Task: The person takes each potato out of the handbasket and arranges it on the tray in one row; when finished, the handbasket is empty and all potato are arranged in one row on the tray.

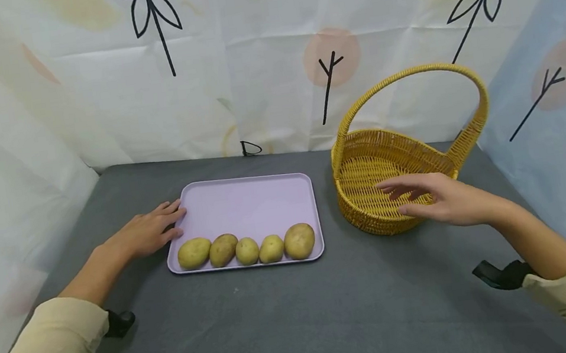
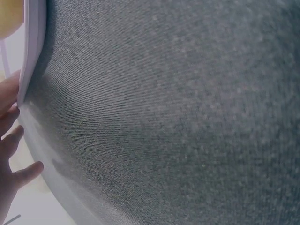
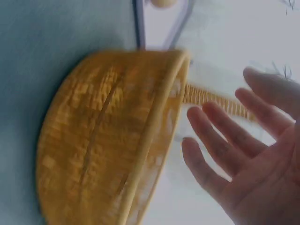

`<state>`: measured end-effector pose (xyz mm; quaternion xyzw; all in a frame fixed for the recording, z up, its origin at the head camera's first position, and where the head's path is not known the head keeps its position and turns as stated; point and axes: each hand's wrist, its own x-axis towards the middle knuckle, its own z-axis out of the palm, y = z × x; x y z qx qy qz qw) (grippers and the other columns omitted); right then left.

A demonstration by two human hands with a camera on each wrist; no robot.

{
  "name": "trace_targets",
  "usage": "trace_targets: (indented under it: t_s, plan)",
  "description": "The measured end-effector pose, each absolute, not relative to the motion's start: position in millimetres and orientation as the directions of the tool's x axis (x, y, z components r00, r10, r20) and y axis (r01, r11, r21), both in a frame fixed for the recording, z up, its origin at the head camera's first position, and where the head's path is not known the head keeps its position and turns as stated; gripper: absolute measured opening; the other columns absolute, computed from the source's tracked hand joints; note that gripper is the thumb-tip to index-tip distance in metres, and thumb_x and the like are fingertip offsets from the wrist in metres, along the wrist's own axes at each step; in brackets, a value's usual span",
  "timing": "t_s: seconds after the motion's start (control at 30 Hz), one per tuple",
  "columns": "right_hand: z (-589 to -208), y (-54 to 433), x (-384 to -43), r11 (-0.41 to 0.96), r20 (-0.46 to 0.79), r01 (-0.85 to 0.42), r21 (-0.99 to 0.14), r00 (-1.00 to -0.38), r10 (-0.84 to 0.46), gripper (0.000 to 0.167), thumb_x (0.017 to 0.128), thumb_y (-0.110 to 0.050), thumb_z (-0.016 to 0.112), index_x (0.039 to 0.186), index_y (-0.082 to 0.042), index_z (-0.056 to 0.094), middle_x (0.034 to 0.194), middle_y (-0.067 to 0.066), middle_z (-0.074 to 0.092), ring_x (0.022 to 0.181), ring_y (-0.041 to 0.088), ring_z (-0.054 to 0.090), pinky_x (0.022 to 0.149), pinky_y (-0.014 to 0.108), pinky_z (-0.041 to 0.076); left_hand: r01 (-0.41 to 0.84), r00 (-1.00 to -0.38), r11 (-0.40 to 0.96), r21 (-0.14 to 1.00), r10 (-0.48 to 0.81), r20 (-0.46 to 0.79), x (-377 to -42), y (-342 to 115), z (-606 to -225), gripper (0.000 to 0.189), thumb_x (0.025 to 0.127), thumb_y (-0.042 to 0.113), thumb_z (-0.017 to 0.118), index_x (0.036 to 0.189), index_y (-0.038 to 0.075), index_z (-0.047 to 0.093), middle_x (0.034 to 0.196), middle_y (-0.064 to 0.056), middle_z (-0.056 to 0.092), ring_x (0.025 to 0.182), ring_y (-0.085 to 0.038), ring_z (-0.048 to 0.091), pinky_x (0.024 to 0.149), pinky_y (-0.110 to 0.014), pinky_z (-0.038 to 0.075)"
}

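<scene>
A lilac tray (image 1: 249, 202) lies on the table with several potatoes (image 1: 223, 250) lined up along its near edge. At the tray's left rim rests my left hand (image 1: 148, 233), its fingers spread; the left wrist view has these fingers (image 2: 13, 140) right by the rim. To the right stands a yellow wicker basket (image 1: 373, 212) with a tall arched handle. My right hand (image 1: 438, 198) is held over the basket's near right side, holding nothing. In the right wrist view, its relaxed fingers (image 3: 220, 136) are beside the basket rim (image 3: 154, 122).
Dark grey cloth (image 1: 281, 326) covers the table. Behind it hangs a white curtain (image 1: 270, 82) printed with line-drawn flowers, with more curtain on both sides. A black strap (image 1: 120, 323) is on the left wrist, another strap (image 1: 505, 275) on the right.
</scene>
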<state>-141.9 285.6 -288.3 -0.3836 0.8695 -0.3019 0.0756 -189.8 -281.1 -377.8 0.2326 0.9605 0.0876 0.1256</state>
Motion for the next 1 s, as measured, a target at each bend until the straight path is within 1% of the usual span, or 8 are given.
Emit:
trace_targets:
  t_s: [0.13, 0.2, 0.37, 0.43, 0.53, 0.67, 0.8, 1.0]
  plan:
    - [-294.1, 315.3, -135.1, 0.632, 0.233, -0.646, -0.429, -0.755, -0.614, 0.046, 0.094, -0.002, 0.066, 0.139, -0.007, 0.057, 0.128, 0.006, 0.065, 0.109, 0.001, 0.06, 0.083, 0.018, 0.048, 0.431, -0.859, 0.874, 0.224, 0.473, -0.196, -190.4, -280.2, -378.2, 0.06, 0.101, 0.029, 0.057, 0.15, -0.001, 0.039, 0.158, -0.027, 0.028, 0.143, -0.05, 0.025, 0.101, -0.075, 0.026]
    - [-298.4, 329.3, -132.8, 0.701, 0.268, -0.618, -0.356, -0.786, -0.557, 0.043, 0.093, -0.003, 0.067, 0.136, -0.004, 0.059, 0.125, 0.012, 0.067, 0.079, -0.006, 0.057, 0.069, 0.018, 0.045, 0.43, -0.86, 0.875, 0.223, 0.473, -0.194, -190.1, -280.2, -378.1, 0.06, 0.101, 0.03, 0.057, 0.15, -0.001, 0.04, 0.158, -0.027, 0.028, 0.143, -0.05, 0.025, 0.101, -0.075, 0.026]
    - [-309.3, 359.3, -130.9, 0.85, 0.307, -0.486, -0.202, -0.856, -0.417, 0.034, 0.096, -0.009, 0.065, 0.127, 0.005, 0.063, 0.11, 0.028, 0.069, 0.043, 0.001, 0.019, 0.052, 0.029, 0.034, 0.424, -0.868, 0.876, 0.229, 0.465, -0.175, -188.7, -279.9, -377.7, 0.06, 0.101, 0.031, 0.058, 0.15, 0.0, 0.041, 0.157, -0.025, 0.029, 0.143, -0.05, 0.025, 0.101, -0.075, 0.026]
    - [-313.8, 369.1, -132.0, 0.889, 0.31, -0.426, -0.165, -0.878, -0.364, 0.037, 0.098, -0.014, 0.064, 0.127, 0.008, 0.061, 0.11, 0.032, 0.067, 0.042, 0.011, 0.039, 0.055, 0.038, 0.044, 0.424, -0.871, 0.877, 0.226, 0.463, -0.163, -188.5, -280.3, -377.7, 0.06, 0.101, 0.031, 0.058, 0.149, -0.001, 0.042, 0.157, -0.025, 0.031, 0.143, -0.05, 0.026, 0.101, -0.074, 0.027]
    - [-321.2, 382.4, -135.7, 0.931, 0.285, -0.327, -0.161, -0.919, -0.273, 0.05, 0.102, -0.026, 0.057, 0.136, 0.011, 0.052, 0.126, 0.037, 0.057, 0.083, 0.042, 0.064, 0.077, 0.062, 0.047, 0.426, -0.875, 0.879, 0.214, 0.46, -0.148, -189.4, -280.6, -378.7, 0.059, 0.1, 0.03, 0.06, 0.148, -0.001, 0.044, 0.156, -0.025, 0.032, 0.142, -0.05, 0.028, 0.102, -0.073, 0.028]
    - [-332.5, 397.7, -144.0, 0.971, 0.213, -0.185, -0.152, -0.965, -0.151, 0.07, 0.106, -0.044, 0.044, 0.154, 0.004, 0.026, 0.152, 0.037, 0.027, 0.139, 0.058, 0.023, 0.106, 0.073, 0.017, 0.428, -0.878, 0.88, 0.204, 0.459, -0.136, -191.4, -280.7, -380.4, 0.058, 0.1, 0.027, 0.06, 0.147, -0.002, 0.045, 0.156, -0.025, 0.034, 0.142, -0.05, 0.029, 0.103, -0.071, 0.029]
    - [-342.7, 410.7, -150.5, 0.993, 0.165, -0.087, -0.084, -0.984, -0.072, 0.077, 0.103, -0.058, 0.033, 0.161, -0.012, 0.009, 0.16, 0.032, 0.005, 0.146, 0.053, -0.007, 0.107, 0.074, -0.006, 0.435, -0.881, 0.88, 0.191, 0.46, -0.112, -191.9, -279.7, -381.8, 0.057, 0.099, 0.026, 0.061, 0.146, -0.001, 0.046, 0.154, -0.027, 0.035, 0.142, -0.05, 0.029, 0.103, -0.07, 0.03]
    - [-351.4, 421.6, -156.0, 0.998, 0.128, -0.022, -0.057, -0.992, -0.015, 0.081, 0.1, -0.067, 0.029, 0.161, -0.023, -0.002, 0.161, 0.03, -0.01, 0.143, 0.055, -0.017, 0.102, 0.077, -0.015, 0.389, -0.918, 0.916, 0.094, 0.394, -0.04, -192.0, -280.9, -383.2, 0.061, 0.1, 0.033, 0.059, 0.15, 0.003, 0.042, 0.157, -0.027, 0.03, 0.144, -0.049, 0.023, 0.105, -0.073, 0.022]
